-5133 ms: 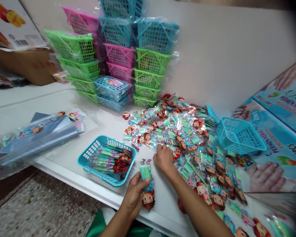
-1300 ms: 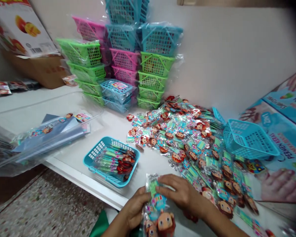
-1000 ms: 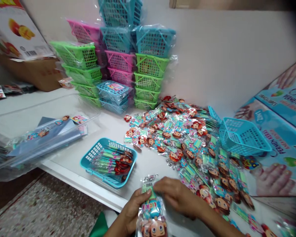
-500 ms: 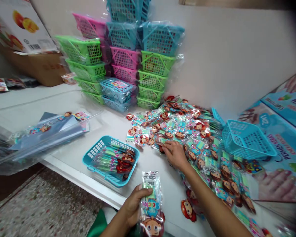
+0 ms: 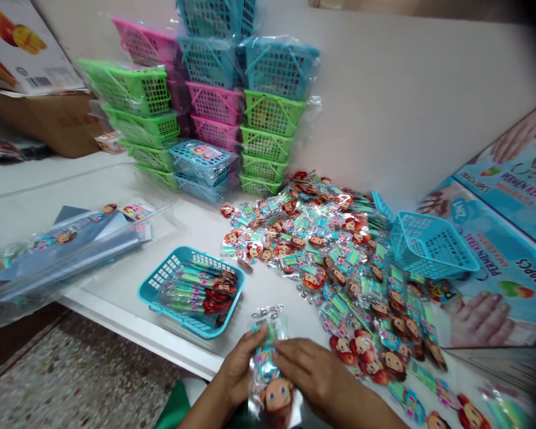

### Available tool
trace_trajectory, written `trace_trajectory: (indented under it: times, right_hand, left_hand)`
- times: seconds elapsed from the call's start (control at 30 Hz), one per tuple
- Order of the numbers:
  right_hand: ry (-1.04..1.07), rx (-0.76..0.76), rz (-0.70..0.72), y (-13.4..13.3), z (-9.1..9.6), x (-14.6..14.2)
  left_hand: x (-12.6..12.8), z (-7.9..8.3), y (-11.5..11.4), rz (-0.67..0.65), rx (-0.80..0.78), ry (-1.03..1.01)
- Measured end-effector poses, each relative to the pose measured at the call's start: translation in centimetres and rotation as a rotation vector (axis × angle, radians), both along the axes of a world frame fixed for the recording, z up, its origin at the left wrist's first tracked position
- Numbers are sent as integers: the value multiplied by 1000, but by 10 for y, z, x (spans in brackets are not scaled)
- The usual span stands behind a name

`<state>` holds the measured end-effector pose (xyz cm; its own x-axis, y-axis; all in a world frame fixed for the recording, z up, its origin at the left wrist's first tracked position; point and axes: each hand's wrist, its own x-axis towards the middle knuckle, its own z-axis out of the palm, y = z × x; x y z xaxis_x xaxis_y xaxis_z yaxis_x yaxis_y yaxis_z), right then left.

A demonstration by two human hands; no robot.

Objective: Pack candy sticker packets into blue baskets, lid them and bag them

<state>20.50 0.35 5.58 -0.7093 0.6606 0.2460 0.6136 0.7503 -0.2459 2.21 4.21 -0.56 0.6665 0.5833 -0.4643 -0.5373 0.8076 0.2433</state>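
My left hand is closed round a small stack of clear candy packets with a cartoon head and green sticks, held upright at the table's front edge. My right hand is against the right side of the same packets, its fingers laid across the top one. How many packets are in the stack cannot be made out. Left of my hands stands a blue basket with several packets lined up in it. A wide heap of loose packets spreads over the table to the right.
Stacked baskets in plastic wrap, among them a green one, stand against the wall. Another blue basket sits at the right by printed candy boxes. Clear plastic bags lie at the left, with a carton behind.
My right hand has come back from the heap to the stack in my left hand. The view has shifted slightly to the right.
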Motion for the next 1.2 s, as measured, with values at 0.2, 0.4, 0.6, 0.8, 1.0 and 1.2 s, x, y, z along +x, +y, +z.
trace_trajectory:
  times: [0.2,0.4,0.6,0.8,1.0,1.2]
  right_hand:
    - [99,-42,-497,78,-27,18]
    - [301,-165,-652,158,-42,29]
    - [653,-275,-798,139,-28,55]
    - [844,-493,-833,111,-21,52]
    - [631,-676,-583,62,-16,-6]
    - [-13,-310,-691,80,-1,18]
  left_hand:
    - [2,-3,-4,5,9,147]
    - [-2,4,-8,26,38,195]
    - [-9,5,-2,65,22,156]
    - [-8,12,3,83,32,13]
    - [3,18,4,148,86,-3]
    - [-2,15,2,91,119,38]
